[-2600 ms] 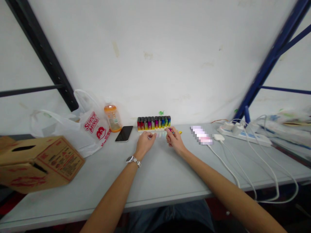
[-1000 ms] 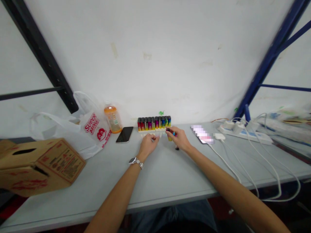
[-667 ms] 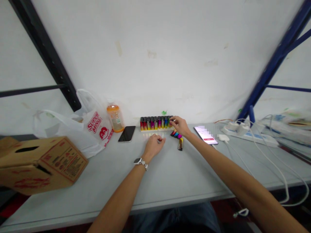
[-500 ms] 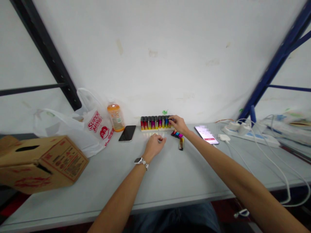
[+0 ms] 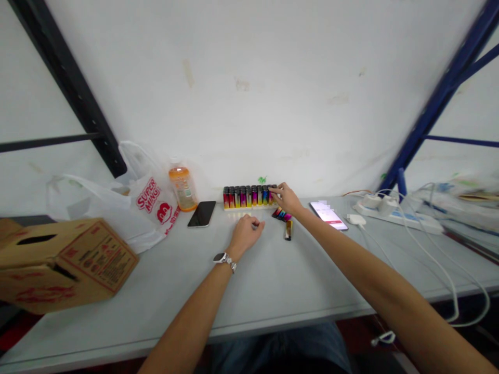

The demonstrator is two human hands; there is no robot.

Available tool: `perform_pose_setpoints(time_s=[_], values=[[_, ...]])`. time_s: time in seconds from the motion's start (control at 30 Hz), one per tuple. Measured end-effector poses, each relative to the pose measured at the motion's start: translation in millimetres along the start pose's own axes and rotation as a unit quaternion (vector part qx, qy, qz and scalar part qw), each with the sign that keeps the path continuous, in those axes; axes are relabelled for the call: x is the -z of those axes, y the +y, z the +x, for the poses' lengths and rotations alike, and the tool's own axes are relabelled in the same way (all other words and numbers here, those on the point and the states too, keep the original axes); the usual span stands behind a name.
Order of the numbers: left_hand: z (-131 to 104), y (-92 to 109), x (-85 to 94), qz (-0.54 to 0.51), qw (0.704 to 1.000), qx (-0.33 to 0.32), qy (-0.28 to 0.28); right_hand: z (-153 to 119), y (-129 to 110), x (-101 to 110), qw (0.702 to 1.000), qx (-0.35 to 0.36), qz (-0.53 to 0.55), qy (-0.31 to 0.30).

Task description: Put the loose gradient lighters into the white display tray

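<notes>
Small cylinders with black tops and bright shaded wraps, which look like lighters (image 5: pixel 248 196), stand upright in tight rows in a low white tray (image 5: pixel 249 209) by the wall. My right hand (image 5: pixel 286 198) reaches in from the right, its thumb and fingers pinched on a lighter at the tray's right end; the fingers partly hide it. On the tabletop before the tray rests my left hand (image 5: pixel 246 234), fingers curled in; whether something small is in them I cannot make out. Several loose lighters (image 5: pixel 280 213) lie under my right wrist, with a gold lighter (image 5: pixel 288 230) lying nearer me.
To the left are a dark phone (image 5: pixel 201 214), an orange bottle (image 5: pixel 183 188), a white plastic bag (image 5: pixel 142 208) and a cardboard box (image 5: pixel 89 259). On the right lie a lit phone (image 5: pixel 329 215), a white charger (image 5: pixel 356 220), a power strip (image 5: pixel 405 215) and loose cables.
The whole view has shifted slightly, so things sit a little further left. My right hand stays at the tray's right end, and my left hand keeps its place on the table.
</notes>
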State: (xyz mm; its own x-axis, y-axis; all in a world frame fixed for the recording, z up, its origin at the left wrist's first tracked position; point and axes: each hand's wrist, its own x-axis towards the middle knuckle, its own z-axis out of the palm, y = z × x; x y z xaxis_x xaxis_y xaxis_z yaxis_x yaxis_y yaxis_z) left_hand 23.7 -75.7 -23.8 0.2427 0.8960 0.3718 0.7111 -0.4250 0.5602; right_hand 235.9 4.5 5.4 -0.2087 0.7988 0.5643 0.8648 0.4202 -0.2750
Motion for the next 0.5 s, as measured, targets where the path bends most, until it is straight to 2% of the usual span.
perform_pose_setpoints(time_s=[0.13, 0.3, 0.4, 0.5], values=[[-1, 2, 0.0, 0.006, 1.000, -0.003, -0.002, -6, -9, 13, 0.993, 0.011, -0.108, -0.036], [0, 2, -0.4, 0.012, 1.000, -0.010, -0.007, -14, -18, 19, 0.988, 0.006, -0.125, -0.086], [1, 2, -0.1, 0.010, 1.000, -0.009, -0.013, -37, -19, 23, 0.993, 0.001, -0.102, -0.063], [2, 4, 0.2, 0.019, 1.000, -0.013, -0.021, -67, -20, 31, 0.993, 0.043, -0.093, -0.063]])
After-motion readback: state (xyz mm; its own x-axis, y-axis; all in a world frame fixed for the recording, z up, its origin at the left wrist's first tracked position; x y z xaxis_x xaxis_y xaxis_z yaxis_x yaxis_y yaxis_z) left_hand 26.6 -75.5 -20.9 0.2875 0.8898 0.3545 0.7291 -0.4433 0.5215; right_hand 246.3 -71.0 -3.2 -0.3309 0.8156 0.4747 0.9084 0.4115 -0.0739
